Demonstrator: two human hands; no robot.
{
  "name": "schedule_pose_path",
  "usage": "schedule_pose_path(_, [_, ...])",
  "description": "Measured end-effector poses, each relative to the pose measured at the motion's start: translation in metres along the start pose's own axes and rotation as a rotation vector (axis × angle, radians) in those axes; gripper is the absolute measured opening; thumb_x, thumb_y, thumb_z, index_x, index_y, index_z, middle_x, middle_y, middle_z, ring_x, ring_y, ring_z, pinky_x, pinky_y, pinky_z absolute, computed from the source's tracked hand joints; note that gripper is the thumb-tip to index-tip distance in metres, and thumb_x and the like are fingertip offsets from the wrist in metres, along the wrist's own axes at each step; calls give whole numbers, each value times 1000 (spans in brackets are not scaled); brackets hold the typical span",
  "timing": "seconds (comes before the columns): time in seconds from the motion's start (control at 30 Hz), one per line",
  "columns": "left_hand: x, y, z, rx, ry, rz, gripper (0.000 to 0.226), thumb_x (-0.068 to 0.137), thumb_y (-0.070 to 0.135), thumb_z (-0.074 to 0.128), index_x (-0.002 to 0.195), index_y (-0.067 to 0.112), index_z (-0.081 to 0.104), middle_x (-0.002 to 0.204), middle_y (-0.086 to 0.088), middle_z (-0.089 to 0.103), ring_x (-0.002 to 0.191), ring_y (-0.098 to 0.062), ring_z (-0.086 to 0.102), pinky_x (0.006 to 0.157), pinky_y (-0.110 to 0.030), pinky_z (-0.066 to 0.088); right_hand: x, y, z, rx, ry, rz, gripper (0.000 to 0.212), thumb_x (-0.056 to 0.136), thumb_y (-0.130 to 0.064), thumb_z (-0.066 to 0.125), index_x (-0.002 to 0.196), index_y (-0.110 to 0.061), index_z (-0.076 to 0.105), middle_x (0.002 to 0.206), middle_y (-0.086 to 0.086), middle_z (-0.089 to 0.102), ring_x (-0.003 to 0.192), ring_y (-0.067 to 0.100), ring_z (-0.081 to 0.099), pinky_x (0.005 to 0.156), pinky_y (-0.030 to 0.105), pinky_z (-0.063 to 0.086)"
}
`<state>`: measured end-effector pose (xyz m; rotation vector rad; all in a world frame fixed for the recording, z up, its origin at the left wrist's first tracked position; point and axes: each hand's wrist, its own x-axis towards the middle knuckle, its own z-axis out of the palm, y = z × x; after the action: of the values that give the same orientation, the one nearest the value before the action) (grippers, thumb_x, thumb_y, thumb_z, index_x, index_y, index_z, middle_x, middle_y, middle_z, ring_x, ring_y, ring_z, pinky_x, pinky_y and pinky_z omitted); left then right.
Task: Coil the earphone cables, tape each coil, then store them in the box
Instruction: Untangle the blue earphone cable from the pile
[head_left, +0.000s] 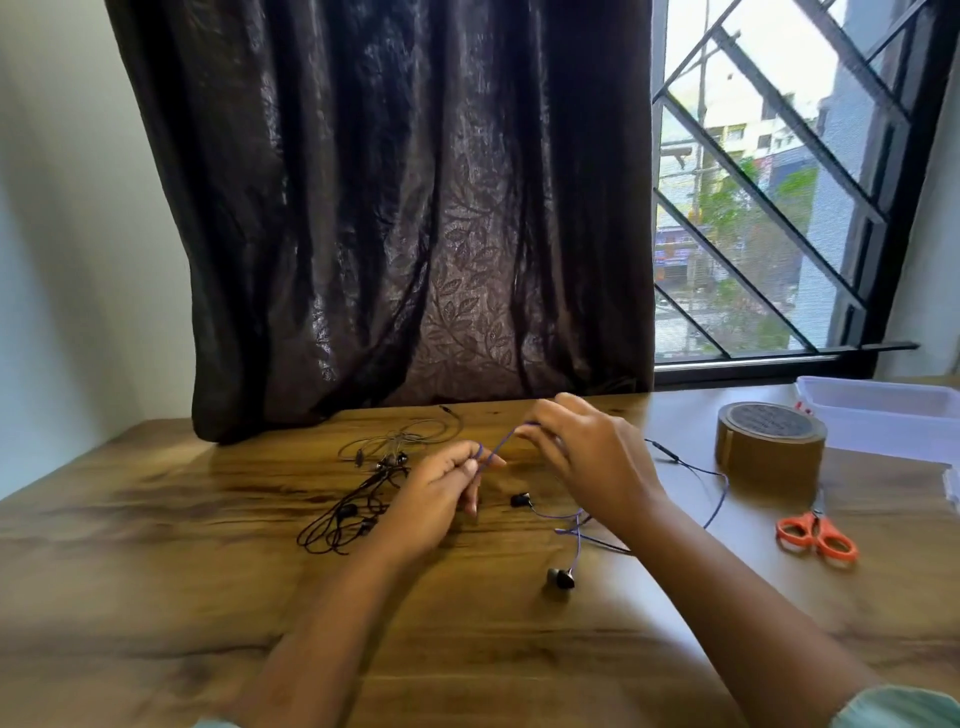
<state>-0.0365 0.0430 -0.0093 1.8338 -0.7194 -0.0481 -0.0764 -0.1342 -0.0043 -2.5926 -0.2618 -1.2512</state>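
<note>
A purple earphone cable (498, 444) stretches between my two hands above the wooden table (156, 545). My left hand (444, 493) holds it in curled fingers; my right hand (587, 452) pinches its other stretch higher up. The rest of this cable trails right to an inline remote (665, 451) and down to two earbuds (560, 578), (519, 500) lying on the table. A black earphone set (343, 519) and a grey one (400, 441) lie tangled to the left. A brown tape roll (769, 441) and a clear plastic box (883, 410) stand at the right.
Orange-handled scissors (815, 532) lie right of my right forearm, near the tape. A dark curtain (389, 208) hangs down to the table's back edge. A barred window (769, 182) is at the back right. Bare wood lies in front of me.
</note>
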Motion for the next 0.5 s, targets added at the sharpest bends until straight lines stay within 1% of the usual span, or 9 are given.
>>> schedule_pose_path(0.03, [-1,3,2,-107,-41,-23,33,102,11,31,97,9,64,54,6,40,52,-9,43,63,-20,44,-1,1,0,-22,15,25,41,92,-56,35,89,-26,63,84,-5,58,66,22,63,50,30,44])
schedule_pose_path(0.07, [-2,5,5,-210,-75,-47,34,102,14,30,98,6,63,50,6,36,47,-9,39,68,-23,45,-2,1,1,-29,16,42,36,94,-53,39,90,-26,63,84,-5,57,66,23,62,50,28,40])
schedule_pose_path(0.13, [-7,11,12,-408,-121,-66,35,102,16,29,104,2,61,44,5,29,38,-8,31,82,-28,50,-4,-3,5,-2,-45,86,27,96,-44,44,91,-23,59,87,-3,57,72,28,62,53,29,36])
schedule_pose_path(0.17, [-8,14,14,-502,-124,-71,36,102,15,28,108,0,61,42,5,27,36,-7,28,84,-30,51,-5,-6,8,22,-91,113,23,97,-39,44,93,-22,58,90,-2,58,77,30,63,55,31,37])
schedule_pose_path(0.23, [-11,21,13,-658,-109,-66,38,102,13,27,116,-1,59,41,5,27,33,-6,25,75,-28,54,-7,-13,15,74,-175,160,19,99,-34,40,102,-24,57,98,-3,62,87,30,63,60,35,44])
schedule_pose_path(0.3, [-12,27,10,-767,-86,-35,38,100,13,28,121,2,57,42,3,30,32,-5,25,66,-24,53,-9,-18,21,140,-293,212,21,100,-33,37,107,-25,56,103,0,65,91,29,63,70,40,51])
schedule_pose_path(0.37, [-12,28,5,-857,-57,-8,38,95,15,35,127,6,54,45,1,36,31,-5,29,66,-24,52,-12,-24,26,219,-437,251,19,99,-29,37,104,-23,55,103,3,66,92,30,63,75,42,52])
schedule_pose_path(0.43, [-9,24,2,-899,35,-3,42,93,18,39,133,10,49,51,0,44,36,-7,40,69,-25,50,-13,-31,32,308,-574,230,17,98,-28,39,103,-24,54,103,4,65,91,30,63,78,42,53])
schedule_pose_path(0.5, [-4,17,-1,-895,194,16,40,98,16,36,137,12,43,54,0,53,46,-9,54,66,-22,52,-13,-41,34,367,-671,174,14,98,-30,41,94,-26,53,98,1,63,88,26,61,77,38,52])
